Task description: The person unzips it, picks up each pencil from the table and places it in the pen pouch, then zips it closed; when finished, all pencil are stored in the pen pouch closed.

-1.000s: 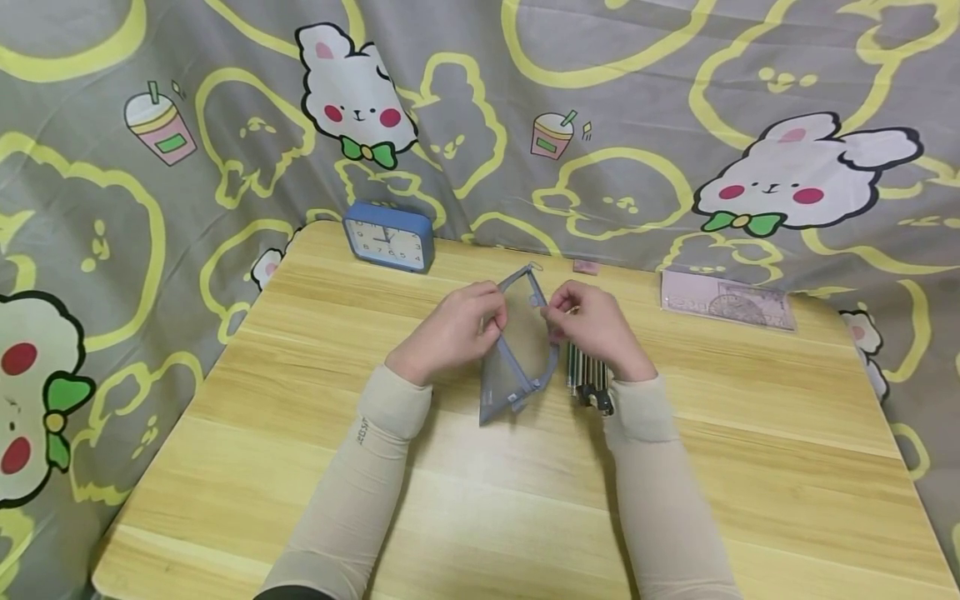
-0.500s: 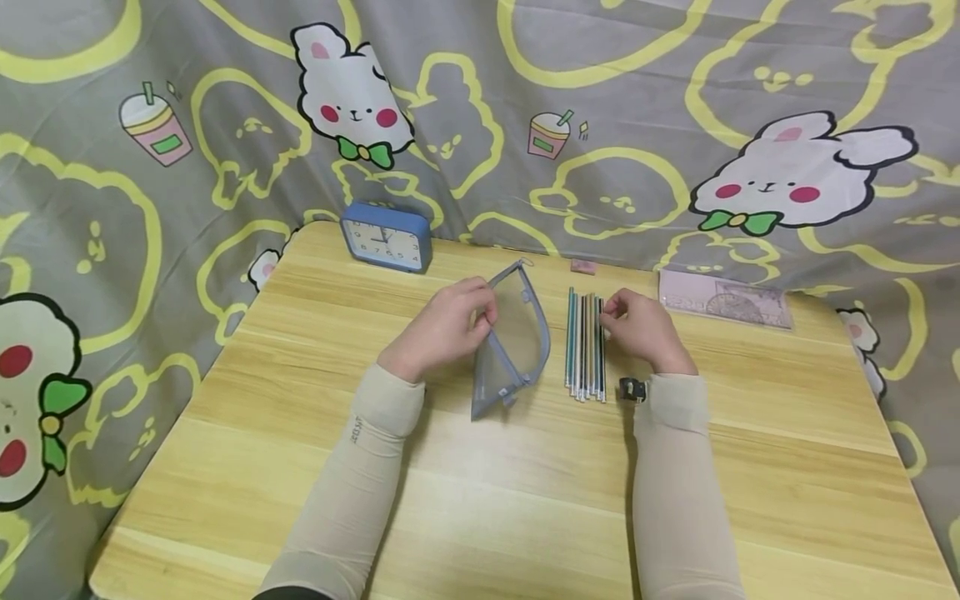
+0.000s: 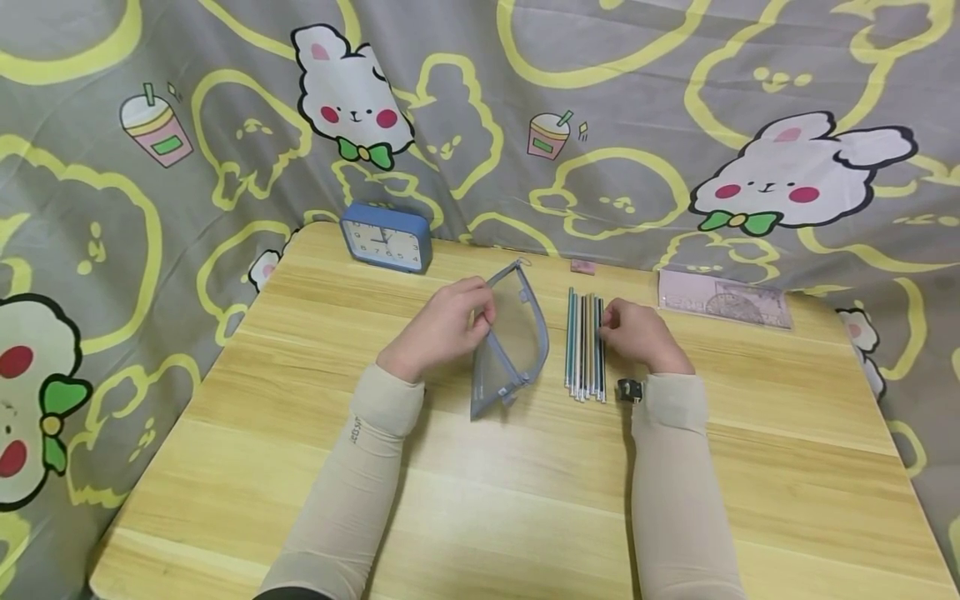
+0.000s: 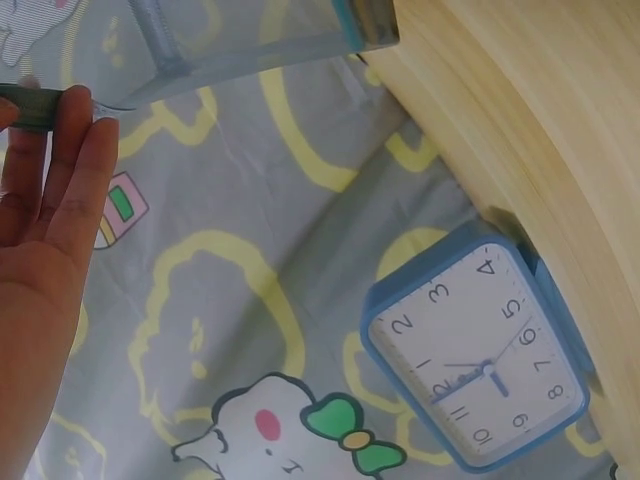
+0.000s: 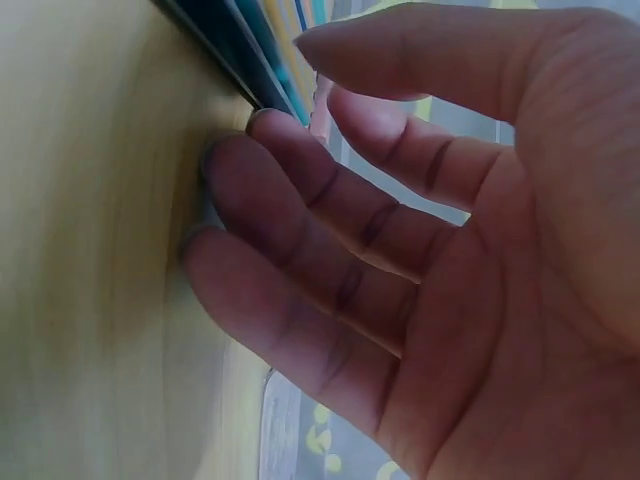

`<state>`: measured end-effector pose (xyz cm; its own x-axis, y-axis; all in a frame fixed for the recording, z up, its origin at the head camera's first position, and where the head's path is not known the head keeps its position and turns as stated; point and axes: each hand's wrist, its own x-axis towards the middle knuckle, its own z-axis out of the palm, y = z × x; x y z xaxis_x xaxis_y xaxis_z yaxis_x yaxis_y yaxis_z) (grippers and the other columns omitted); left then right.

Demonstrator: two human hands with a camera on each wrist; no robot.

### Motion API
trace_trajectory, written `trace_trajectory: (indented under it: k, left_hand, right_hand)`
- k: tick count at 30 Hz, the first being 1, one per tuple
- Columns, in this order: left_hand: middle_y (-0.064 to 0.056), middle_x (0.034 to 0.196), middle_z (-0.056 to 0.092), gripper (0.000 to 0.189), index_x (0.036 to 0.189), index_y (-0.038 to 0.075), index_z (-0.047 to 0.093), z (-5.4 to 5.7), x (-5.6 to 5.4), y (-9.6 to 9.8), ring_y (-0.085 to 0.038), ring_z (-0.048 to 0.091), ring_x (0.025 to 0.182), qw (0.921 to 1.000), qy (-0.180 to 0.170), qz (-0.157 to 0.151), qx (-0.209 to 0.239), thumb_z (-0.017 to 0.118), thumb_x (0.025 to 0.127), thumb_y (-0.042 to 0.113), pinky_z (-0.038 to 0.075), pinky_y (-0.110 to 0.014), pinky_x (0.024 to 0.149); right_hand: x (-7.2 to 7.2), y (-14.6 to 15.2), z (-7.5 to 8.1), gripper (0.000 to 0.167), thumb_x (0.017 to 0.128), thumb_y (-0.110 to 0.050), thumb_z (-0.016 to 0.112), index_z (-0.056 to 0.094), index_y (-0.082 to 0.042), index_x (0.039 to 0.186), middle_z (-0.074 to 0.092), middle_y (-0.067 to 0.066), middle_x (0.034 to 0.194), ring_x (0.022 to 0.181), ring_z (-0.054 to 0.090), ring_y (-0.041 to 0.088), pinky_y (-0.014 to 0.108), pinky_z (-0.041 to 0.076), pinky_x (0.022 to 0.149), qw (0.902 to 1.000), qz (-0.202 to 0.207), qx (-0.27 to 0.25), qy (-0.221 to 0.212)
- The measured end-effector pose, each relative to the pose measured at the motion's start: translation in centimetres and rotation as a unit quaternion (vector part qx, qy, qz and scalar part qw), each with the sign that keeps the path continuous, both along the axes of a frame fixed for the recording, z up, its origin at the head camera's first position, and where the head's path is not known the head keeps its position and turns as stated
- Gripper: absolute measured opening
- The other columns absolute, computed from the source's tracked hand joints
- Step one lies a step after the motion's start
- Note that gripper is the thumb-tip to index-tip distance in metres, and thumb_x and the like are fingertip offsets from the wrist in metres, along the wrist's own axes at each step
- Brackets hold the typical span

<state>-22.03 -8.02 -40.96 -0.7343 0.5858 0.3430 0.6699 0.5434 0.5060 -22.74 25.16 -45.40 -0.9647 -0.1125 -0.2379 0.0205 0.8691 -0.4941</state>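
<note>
My left hand (image 3: 442, 329) pinches the top edge of a translucent grey-blue zip pencil pouch (image 3: 489, 379) and keeps it standing with its mouth spread. In the left wrist view the thumb and fingers grip the pouch's band, and its see-through side (image 4: 250, 45) stretches off to the right. A row of pencils (image 3: 583, 350) in blue, dark and light colours lies side by side, just right of the pouch. Beside the rightmost one is my right hand (image 3: 647, 335), its fingertips right at the pencils. The right wrist view shows those fingers (image 5: 270, 215) loosely bent, low along the tabletop, with the thumb apart.
A blue alarm clock (image 3: 386, 237) stands at the back left of the wooden table (image 3: 487, 517). Near the back edge lie a small pink piece (image 3: 582, 267) and a flat pink printed packet (image 3: 723, 300). A patterned grey curtain (image 3: 480, 200) hangs behind.
My right hand has left the pouch's rim and moved right to the far side of the pencils, then slightly lower. The left hand still holds the pouch, shifted a little left.
</note>
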Motion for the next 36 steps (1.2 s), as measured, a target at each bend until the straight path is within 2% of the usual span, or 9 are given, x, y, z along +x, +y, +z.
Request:
trace_trajectory:
  k: [12,22,26,30,36]
  left_hand:
    - [-0.004,0.095,0.066,0.015,0.086,0.008,0.067,0.0,0.0,0.3,-0.022,0.066,0.092,1.0000,0.002,-0.009,0.000,0.065,0.087,-0.007,0.059,-0.033,0.087]
    - [-0.004,0.095,0.065,0.015,0.086,0.008,0.066,0.1,0.0,0.4,-0.026,0.066,0.091,0.9999,0.002,-0.010,0.002,0.064,0.087,-0.007,0.058,-0.034,0.085]
    - [-0.004,0.095,0.065,0.015,0.086,0.008,0.066,0.1,0.0,0.3,-0.025,0.065,0.090,0.9999,0.000,-0.010,0.001,0.064,0.087,-0.008,0.057,-0.033,0.083]
    - [-0.004,0.095,0.065,0.016,0.086,0.008,0.066,0.1,0.0,0.3,-0.025,0.065,0.091,1.0000,0.000,-0.010,0.001,0.064,0.087,-0.008,0.057,-0.033,0.084]
    - [-0.004,0.095,0.065,0.016,0.086,0.007,0.066,0.0,0.0,0.2,-0.027,0.066,0.091,1.0000,0.001,-0.009,0.001,0.064,0.087,-0.008,0.057,-0.034,0.085]
  right_hand:
    - [0.2,0.1,0.2,0.013,0.092,-0.013,0.069,0.061,-0.005,0.097,0.066,0.014,0.093,0.082,0.059,0.029,0.040,0.047,0.073,0.9996,0.017,0.024,-0.001]
    - [0.3,-0.1,0.5,0.018,0.090,-0.021,0.071,0.060,-0.009,0.084,0.060,0.007,0.078,0.071,0.054,0.024,0.035,0.041,0.064,0.9985,-0.011,0.046,-0.027]
    - [0.3,0.1,0.6,0.018,0.090,-0.022,0.071,0.060,-0.009,0.085,0.061,0.007,0.080,0.070,0.054,0.024,0.035,0.042,0.061,0.9991,-0.024,0.025,-0.026]
    - [0.4,-0.1,1.1,0.017,0.091,-0.020,0.071,0.060,-0.007,0.089,0.062,0.009,0.084,0.072,0.054,0.025,0.035,0.042,0.061,0.9992,-0.036,-0.012,-0.005]
    - [0.7,-1.1,2.7,0.016,0.095,-0.016,0.068,0.060,-0.003,0.099,0.067,0.013,0.090,0.075,0.068,0.028,0.033,0.050,0.061,0.9958,-0.041,-0.080,0.013]
